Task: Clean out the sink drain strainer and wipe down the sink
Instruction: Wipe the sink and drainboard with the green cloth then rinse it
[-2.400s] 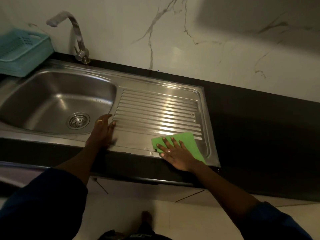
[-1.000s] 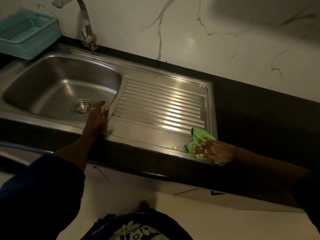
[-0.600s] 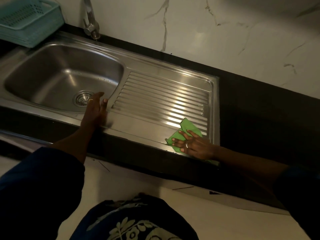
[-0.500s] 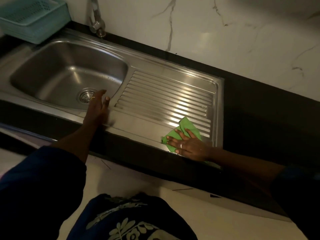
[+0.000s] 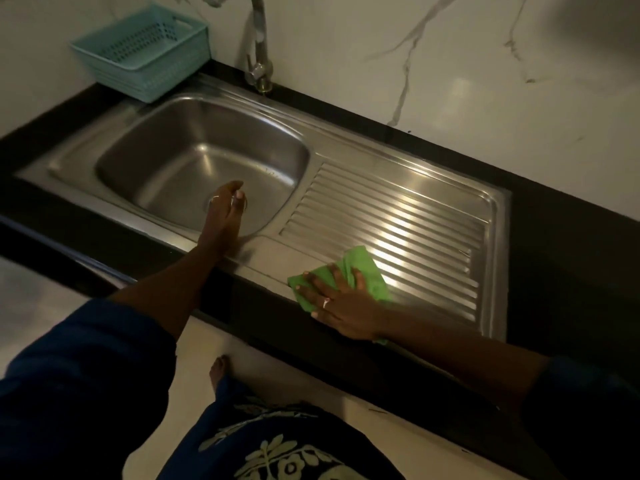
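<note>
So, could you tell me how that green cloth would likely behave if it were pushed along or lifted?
Probably floppy: the green cloth lies creased and folded under the right hand, so it would drape when lifted. It likely slides easily over the smooth steel drainboard, though its ridges might snag it.

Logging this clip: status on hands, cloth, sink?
Left hand open over sink rim, mostly hiding drain. Right hand flat on cloth, drainboard's front edge. Nothing else in the way.
</note>
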